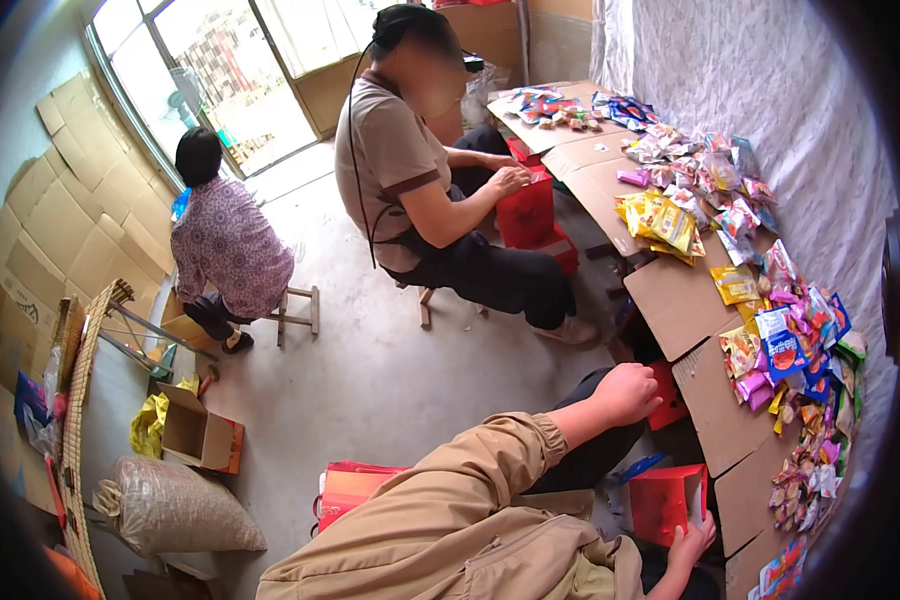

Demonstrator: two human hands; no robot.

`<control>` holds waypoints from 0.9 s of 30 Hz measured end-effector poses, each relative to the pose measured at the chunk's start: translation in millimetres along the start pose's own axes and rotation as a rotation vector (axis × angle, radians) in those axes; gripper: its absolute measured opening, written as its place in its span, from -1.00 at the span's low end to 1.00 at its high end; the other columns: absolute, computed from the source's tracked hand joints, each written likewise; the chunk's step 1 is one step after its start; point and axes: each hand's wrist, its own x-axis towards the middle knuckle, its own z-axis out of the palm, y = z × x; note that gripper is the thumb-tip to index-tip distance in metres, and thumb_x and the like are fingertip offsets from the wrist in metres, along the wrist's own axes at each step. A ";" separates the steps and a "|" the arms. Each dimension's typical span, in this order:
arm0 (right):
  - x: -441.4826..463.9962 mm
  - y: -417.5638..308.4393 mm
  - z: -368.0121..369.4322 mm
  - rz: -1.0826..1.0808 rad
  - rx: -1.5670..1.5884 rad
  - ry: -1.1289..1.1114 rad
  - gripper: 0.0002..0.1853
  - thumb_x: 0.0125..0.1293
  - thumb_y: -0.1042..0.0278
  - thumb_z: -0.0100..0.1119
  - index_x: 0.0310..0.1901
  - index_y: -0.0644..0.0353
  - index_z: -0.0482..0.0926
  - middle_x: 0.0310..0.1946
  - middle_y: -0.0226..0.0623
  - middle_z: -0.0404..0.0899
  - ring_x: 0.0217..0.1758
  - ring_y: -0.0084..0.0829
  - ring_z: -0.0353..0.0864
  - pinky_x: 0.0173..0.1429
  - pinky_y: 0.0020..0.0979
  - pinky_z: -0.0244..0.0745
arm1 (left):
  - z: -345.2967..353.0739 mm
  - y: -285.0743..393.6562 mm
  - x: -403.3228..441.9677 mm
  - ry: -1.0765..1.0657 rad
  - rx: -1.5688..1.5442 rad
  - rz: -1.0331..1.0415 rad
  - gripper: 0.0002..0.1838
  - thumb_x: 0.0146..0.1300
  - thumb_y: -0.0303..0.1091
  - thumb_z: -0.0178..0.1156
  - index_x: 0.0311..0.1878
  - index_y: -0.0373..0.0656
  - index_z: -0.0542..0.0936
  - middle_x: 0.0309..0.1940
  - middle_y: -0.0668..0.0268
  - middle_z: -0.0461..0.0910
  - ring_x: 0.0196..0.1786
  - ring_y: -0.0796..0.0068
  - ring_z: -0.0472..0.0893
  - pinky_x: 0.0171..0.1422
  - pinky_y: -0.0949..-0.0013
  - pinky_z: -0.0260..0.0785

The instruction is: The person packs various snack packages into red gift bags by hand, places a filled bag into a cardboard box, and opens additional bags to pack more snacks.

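Observation:
My left hand (627, 394) is raised in front of the cardboard-covered table (670, 305), its fingers curled closed; whatever may be inside them is hidden. Below it, my right hand (692, 545) grips the lower right edge of a red bag (660, 506), whose opening faces the table. A blue item (640, 467) lies beside the bag. Nearest the bag on the table are small wrapped snacks (798, 487) and a colourful packet (782, 570). Farther up lie blue-and-white packets (782, 342) and yellow packets (662, 222).
A co-worker (395, 160) sits ahead with both hands on another red bag (525, 212). Another person (228, 235) sits on a stool farther back. Left on the floor are a full sack (180, 505) and an open box (198, 432); a red box (355, 490) stands beside me.

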 end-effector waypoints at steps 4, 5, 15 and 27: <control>-1.0 -3.0 -2.6 0.002 0.010 -0.001 -0.81 0.04 0.54 0.52 -0.26 0.31 0.77 0.50 -0.04 0.35 0.57 0.08 0.26 0.67 0.07 0.11 | 1.8 0.0 1.1 -0.008 0.005 0.000 -0.68 0.21 -0.12 0.37 -0.48 -0.19 0.69 -0.37 0.13 0.64 -0.16 0.04 0.66 0.02 0.03 0.53; -1.2 -3.1 -2.5 0.003 0.006 -0.005 -0.80 0.03 0.54 0.52 -0.26 0.31 0.77 0.50 -0.04 0.35 0.57 0.07 0.27 0.67 0.07 0.11 | 2.2 -0.3 1.2 -0.009 0.005 0.000 -0.68 0.21 -0.12 0.37 -0.48 -0.19 0.69 -0.37 0.13 0.64 -0.16 0.04 0.66 0.02 0.03 0.53; -1.4 -5.7 -6.0 0.008 0.006 -0.019 -0.78 0.01 0.53 0.54 -0.25 0.28 0.78 0.50 -0.06 0.36 0.56 0.06 0.29 0.66 0.06 0.13 | 1.8 -0.2 1.1 -0.015 0.003 -0.004 -0.66 0.22 -0.11 0.37 -0.48 -0.19 0.68 -0.38 0.12 0.63 -0.16 0.04 0.66 0.02 0.02 0.53; -1.0 -2.6 -3.2 0.003 -0.014 -0.007 -0.77 0.01 0.54 0.54 -0.23 0.29 0.78 0.49 -0.05 0.37 0.56 0.06 0.30 0.65 0.05 0.15 | -0.2 0.2 1.5 -0.032 0.003 -0.006 -0.66 0.23 -0.10 0.36 -0.45 -0.21 0.70 -0.35 0.12 0.65 -0.13 0.05 0.67 0.04 0.02 0.54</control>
